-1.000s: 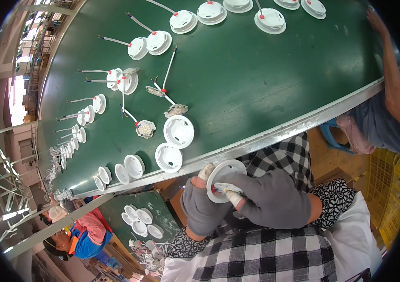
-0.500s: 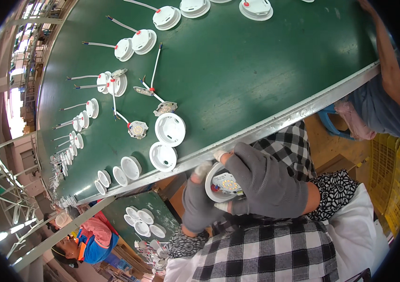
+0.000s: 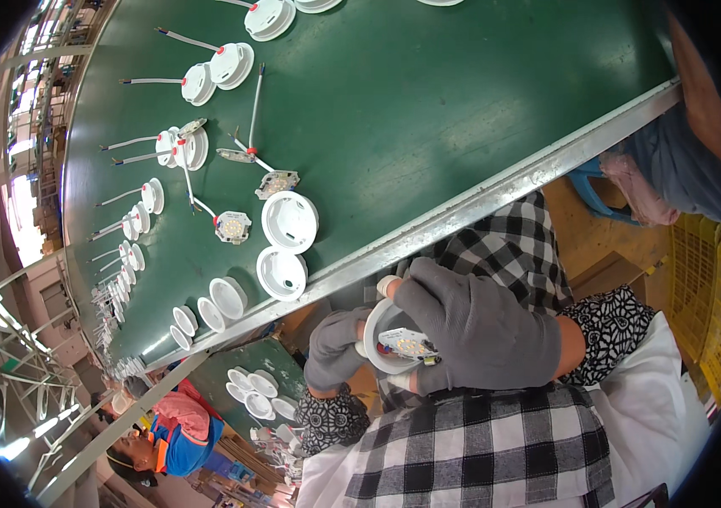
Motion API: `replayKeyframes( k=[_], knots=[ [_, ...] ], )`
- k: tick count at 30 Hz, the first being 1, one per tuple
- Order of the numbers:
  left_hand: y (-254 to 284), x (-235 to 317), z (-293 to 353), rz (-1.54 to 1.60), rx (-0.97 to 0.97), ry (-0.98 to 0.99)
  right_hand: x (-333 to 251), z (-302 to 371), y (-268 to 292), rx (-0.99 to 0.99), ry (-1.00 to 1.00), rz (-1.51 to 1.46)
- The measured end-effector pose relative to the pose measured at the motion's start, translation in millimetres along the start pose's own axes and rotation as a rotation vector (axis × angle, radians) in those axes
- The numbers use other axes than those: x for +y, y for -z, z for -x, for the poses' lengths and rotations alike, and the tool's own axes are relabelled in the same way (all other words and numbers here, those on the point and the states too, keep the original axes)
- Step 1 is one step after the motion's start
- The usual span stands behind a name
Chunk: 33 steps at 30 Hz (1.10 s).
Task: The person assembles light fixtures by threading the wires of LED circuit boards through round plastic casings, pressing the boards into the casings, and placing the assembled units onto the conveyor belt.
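Observation:
My right hand (image 3: 488, 330), in a grey glove with bare or taped fingertips, grips a round white lamp housing (image 3: 380, 317) above my lap. Inside the housing sits a small LED board (image 3: 410, 343), tilted, with yellow chips and a bit of red at its left side. My left hand (image 3: 335, 347), also gloved in grey, is curled at the housing's left side. Its fingertips disappear behind the housing, so what they pinch is hidden. On the bench nearby are two open white housings (image 3: 290, 222) and wired LED boards (image 3: 232, 227).
The green bench (image 3: 411, 110) ends in a metal edge (image 3: 496, 190) before me. Wired white lamps (image 3: 232, 66) line its far side. More housings (image 3: 227, 298) stand by the edge, others on a lower table (image 3: 250, 391). Yellow crates (image 3: 699, 288) and another person's arm (image 3: 704, 102) are at right.
My left hand has shifted from the housing's rim to behind its left side. The LED board now sits more tilted in the housing. The whole view has shifted slightly.

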<state>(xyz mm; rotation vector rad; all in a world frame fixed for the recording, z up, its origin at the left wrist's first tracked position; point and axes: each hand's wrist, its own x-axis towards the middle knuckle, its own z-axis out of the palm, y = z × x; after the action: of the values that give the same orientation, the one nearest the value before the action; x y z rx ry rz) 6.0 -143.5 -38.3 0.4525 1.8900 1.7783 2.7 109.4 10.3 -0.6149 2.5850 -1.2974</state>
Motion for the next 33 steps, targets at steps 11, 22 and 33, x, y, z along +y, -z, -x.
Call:
replayKeyframes(
  k=[11, 22, 33],
  knots=[
    [-18.8, 22.7, -6.1, 0.351, -0.133, 0.285, 52.3, 5.6, -16.4, -0.273, 0.083, -0.629],
    [-51.9, 30.2, 9.4, 0.063, -0.228, 0.598, 30.9, 28.8, -28.7, -0.48, 0.084, -0.129],
    [-42.4, 21.9, 20.2, -0.074, -0.42, 0.366, 52.3, 53.7, -44.4, -0.619, 0.047, -0.38]
  ],
)
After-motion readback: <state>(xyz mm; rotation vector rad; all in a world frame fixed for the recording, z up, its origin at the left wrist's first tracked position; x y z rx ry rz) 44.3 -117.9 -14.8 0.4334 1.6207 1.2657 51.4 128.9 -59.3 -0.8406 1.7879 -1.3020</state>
